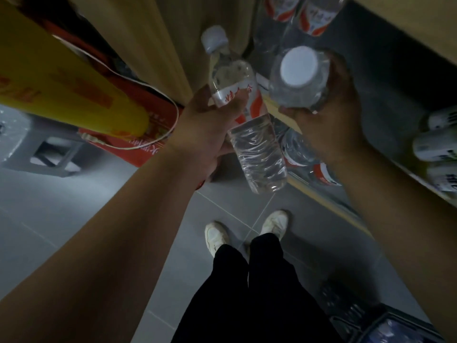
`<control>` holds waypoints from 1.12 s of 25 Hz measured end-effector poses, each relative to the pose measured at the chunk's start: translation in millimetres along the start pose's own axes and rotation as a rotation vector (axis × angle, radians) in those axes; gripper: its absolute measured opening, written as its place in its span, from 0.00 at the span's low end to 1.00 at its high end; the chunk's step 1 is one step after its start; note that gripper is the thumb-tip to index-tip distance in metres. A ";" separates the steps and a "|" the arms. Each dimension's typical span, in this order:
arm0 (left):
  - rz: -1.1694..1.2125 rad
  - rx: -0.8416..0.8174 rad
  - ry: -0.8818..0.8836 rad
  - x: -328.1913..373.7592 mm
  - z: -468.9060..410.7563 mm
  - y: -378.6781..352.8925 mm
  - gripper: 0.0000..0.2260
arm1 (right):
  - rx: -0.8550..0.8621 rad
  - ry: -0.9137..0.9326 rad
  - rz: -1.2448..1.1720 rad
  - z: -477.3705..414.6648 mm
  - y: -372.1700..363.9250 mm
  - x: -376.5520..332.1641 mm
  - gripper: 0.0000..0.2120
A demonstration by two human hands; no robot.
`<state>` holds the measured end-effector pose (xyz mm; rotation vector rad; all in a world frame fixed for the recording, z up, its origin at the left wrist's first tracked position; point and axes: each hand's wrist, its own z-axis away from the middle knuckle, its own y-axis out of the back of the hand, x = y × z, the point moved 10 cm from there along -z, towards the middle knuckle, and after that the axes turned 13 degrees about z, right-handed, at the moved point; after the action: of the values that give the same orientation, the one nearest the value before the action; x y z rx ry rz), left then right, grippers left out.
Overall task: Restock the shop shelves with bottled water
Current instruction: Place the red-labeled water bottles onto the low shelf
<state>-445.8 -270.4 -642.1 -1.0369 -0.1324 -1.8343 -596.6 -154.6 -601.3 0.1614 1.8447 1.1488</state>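
A person is standing on a grey tiled floor (74, 206) in front of a wooden shelf (331, 205), holding a bottle of water in each of the two hands. Black trousers (259, 293) are filling the lower middle of the view, out in front of the shelf's edge. A yellow and red box (61, 78) is lying well to the left of the shelf, a cord handle looping from it. A grey stool (49, 152) is sitting on the floor farther left still. A dark crate (358, 318) is standing on the floor near the shelf's front; its contents are too blurred to tell.

The left hand (207, 129) is gripping the tilted bottle (257, 149) round its red and white label, fingers curled about it, just left of the shelf's edge, with the cap pointing up and away. The right hand (331, 120) is curling round the second bottle (291, 95), holding it upright over the shelf's edge, its white cap facing the camera.

Stocked bottles (306, 18) are standing on the shelf, some beyond the right hand and some beneath it. White and green containers (435, 144) are lying at the shelf's far right. Two white shoes (216, 235) are pointing toward the shelf.
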 end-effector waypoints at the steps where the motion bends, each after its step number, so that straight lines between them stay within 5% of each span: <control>1: -0.029 -0.015 -0.022 -0.4 -4.8 -0.7 0.19 | 0.045 -0.018 0.002 -0.7 -2.1 8.6 0.36; 6: -0.018 -0.065 -0.128 -1.4 -17.9 -3.5 0.16 | 0.196 -0.184 -0.187 -8.7 -1.8 47.9 0.41; 12: -0.032 -0.059 -0.164 -2.3 -25.1 7.1 0.18 | 0.283 -0.234 -0.124 -16.7 -5.5 69.7 0.39; 16: -0.032 -0.060 -0.177 -8.5 -26.9 2.2 0.20 | 0.181 -0.328 -0.210 -32.3 -14.5 89.2 0.45; 20: -0.085 -0.042 -0.237 -4.9 -35.7 -8.7 0.17 | -0.016 -0.359 -0.308 -54.2 -28.6 96.3 0.34; 28: -0.174 -0.072 -0.400 23.8 -38.3 -24.4 0.22 | -0.011 -0.227 -0.244 -51.4 -31.9 93.9 0.32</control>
<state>-491.4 -293.9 -641.2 -1.4741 -0.4091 -1.7725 -677.7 -155.4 -678.1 0.0560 1.6077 0.9308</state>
